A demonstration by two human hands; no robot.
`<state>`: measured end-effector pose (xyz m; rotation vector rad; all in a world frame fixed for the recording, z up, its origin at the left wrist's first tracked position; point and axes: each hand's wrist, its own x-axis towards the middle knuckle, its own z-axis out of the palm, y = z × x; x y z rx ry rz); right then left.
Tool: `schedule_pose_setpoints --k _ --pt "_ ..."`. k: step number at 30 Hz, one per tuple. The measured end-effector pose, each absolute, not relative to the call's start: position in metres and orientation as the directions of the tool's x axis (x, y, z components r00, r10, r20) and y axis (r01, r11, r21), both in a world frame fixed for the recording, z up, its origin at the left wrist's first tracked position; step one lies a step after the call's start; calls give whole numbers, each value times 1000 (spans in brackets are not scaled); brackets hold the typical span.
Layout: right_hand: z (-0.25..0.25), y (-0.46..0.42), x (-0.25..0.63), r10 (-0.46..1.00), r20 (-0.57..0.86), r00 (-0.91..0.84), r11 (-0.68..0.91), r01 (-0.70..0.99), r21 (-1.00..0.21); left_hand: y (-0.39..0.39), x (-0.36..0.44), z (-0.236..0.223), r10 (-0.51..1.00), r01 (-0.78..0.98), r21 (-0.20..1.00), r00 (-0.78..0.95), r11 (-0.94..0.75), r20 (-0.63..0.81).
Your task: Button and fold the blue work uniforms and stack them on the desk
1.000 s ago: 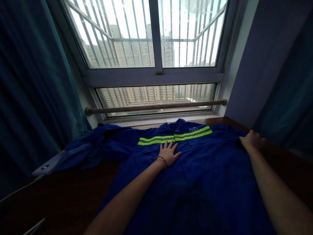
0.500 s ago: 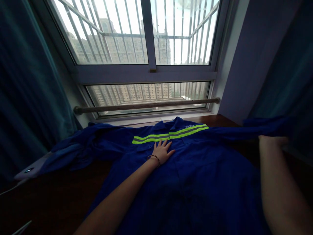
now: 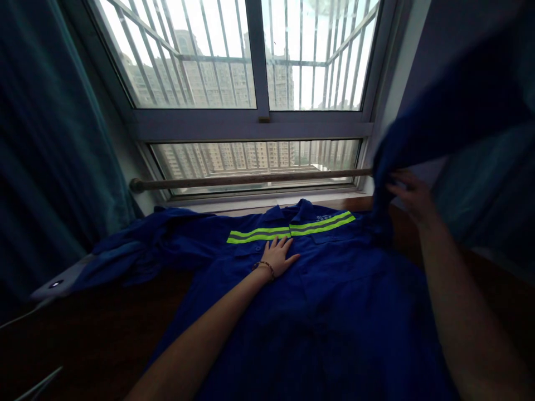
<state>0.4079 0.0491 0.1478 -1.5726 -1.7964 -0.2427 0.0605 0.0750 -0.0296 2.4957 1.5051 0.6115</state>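
Observation:
A dark blue work jacket (image 3: 334, 301) with a collar and a yellow-green reflective chest band lies spread out, front side up. Flat on its chest, just below the band, rests my left hand (image 3: 279, 257), fingers spread, a beaded bracelet on the wrist. My right hand (image 3: 412, 195) is at the jacket's right-hand sleeve (image 3: 382, 195), its fingers closed against the cloth and partly hidden by it. That sleeve is lifted off the surface, and its blurred loose end swings up toward the upper right. The left-hand sleeve (image 3: 167, 239) lies bunched out to the side.
A dark wooden surface (image 3: 104, 328) lies under the jacket. Beyond it are a barred window (image 3: 262, 122) and a horizontal rail (image 3: 251, 181). Blue curtains (image 3: 50, 139) hang on both sides. A pale device with a cable (image 3: 62, 281) sits by the left-hand sleeve.
My right hand has moved left and up, carrying the right-hand sleeve from its stretched-out position into the air. My left hand stays on the jacket's chest.

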Motion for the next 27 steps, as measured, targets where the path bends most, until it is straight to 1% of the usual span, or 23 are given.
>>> schedule_pose_setpoints --k 2,3,4,5,6,7,8,10,12,13,15,16,17,18,19,20,21,22,24,26,27 --pt "146 53 380 791 584 -184 418 859 -295 80 57 -30 876 697 534 340 -479 342" --pt "142 55 372 783 569 -249 484 819 -308 83 54 -29 882 604 645 282 -468 377" --pt "138 58 369 778 565 -273 515 793 -326 86 52 -29 894 488 750 209 -446 395" --pt "133 62 370 784 570 -246 499 796 -342 89 49 -29 911 359 838 125 -411 394" --pt "128 67 375 799 576 -173 433 830 -352 92 47 -29 927 232 900 29 -370 374" --pt "122 72 383 820 564 -96 341 874 -347 96 44 -28 938 119 936 -72 -330 340" --pt "116 78 392 848 530 -33 243 911 -332 99 41 -28 939 33 954 -174 -297 298" --pt "102 90 411 925 381 17 102 952 -290 105 35 -25 909 -46 967 -355 -249 217" --pt "87 98 423 983 182 -31 80 959 -273 111 27 -21 865 4 975 -461 -222 199" --pt "79 101 424 991 107 -75 102 955 -279 113 22 -18 840 79 974 -495 -214 225" --pt "63 104 418 986 33 -162 164 942 -292 116 8 -11 796 328 923 -495 -200 349" --pt "55 104 412 981 15 -194 190 940 -284 117 1 -8 793 483 855 -439 -189 423" --pt "48 104 406 979 7 -203 198 946 -257 118 -8 -6 805 630 758 -356 -168 474" --pt "41 104 399 982 3 -191 187 958 -216 118 -16 -5 827 751 646 -272 -137 492" --pt "35 104 393 987 5 -161 159 972 -172 118 -24 -4 857 835 541 -207 -96 472" --pt "31 104 388 992 17 -122 123 984 -133 118 -31 -5 888 885 463 -178 -44 425" --pt "27 104 385 996 41 -85 89 991 -103 118 -38 -5 913 910 415 -182 15 366" --pt "25 104 382 996 73 -56 62 994 -85 118 -43 -5 928 917 394 -202 67 313" --pt "25 105 383 991 134 -17 27 997 -75 119 -50 -1 937 903 418 -226 99 267" --pt "28 106 391 980 195 39 -26 997 -70 122 -53 9 913 856 515 -241 39 331" --pt "30 107 396 972 222 78 -61 995 -82 124 -54 17 892 797 604 -272 -2 362"
